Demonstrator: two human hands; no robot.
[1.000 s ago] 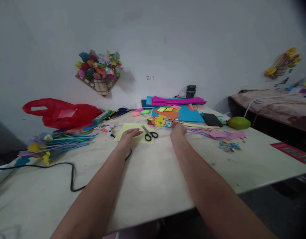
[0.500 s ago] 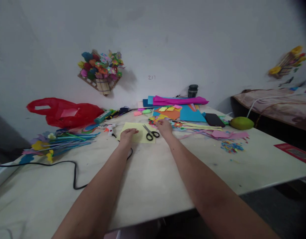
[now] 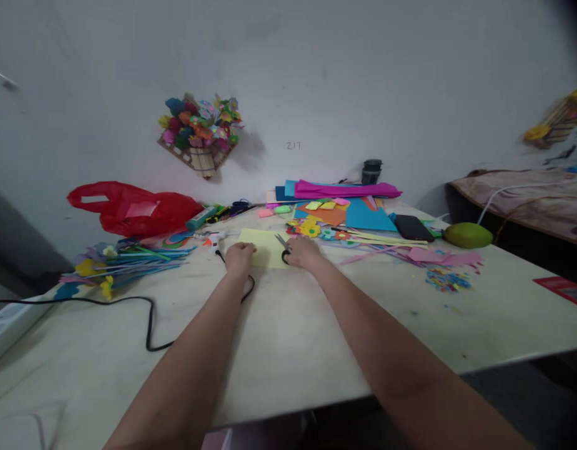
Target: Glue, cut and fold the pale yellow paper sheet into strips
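A pale yellow sheet of paper (image 3: 264, 249) lies flat on the light table (image 3: 288, 337). My left hand (image 3: 239, 255) rests on the sheet's near left corner with its fingers curled. My right hand (image 3: 303, 252) lies over the black handles of a pair of scissors (image 3: 282, 245) on the sheet's right side; the blades stick out past the fingers. Whether the fingers grip the handles I cannot make out.
A black cable (image 3: 150, 322) crosses the table's left. Farther left are coloured sticks with paper flowers (image 3: 124, 262) and a red plastic bag (image 3: 133, 209). Behind the sheet lie stacked coloured papers (image 3: 344, 197), a black phone (image 3: 412, 227), a green fruit (image 3: 467, 235) and paper scraps (image 3: 445, 278).
My right hand has come left from the paper cut-outs to the scissors and now covers their handles. My left hand has curled at the sheet's corner. The view has shifted a little.
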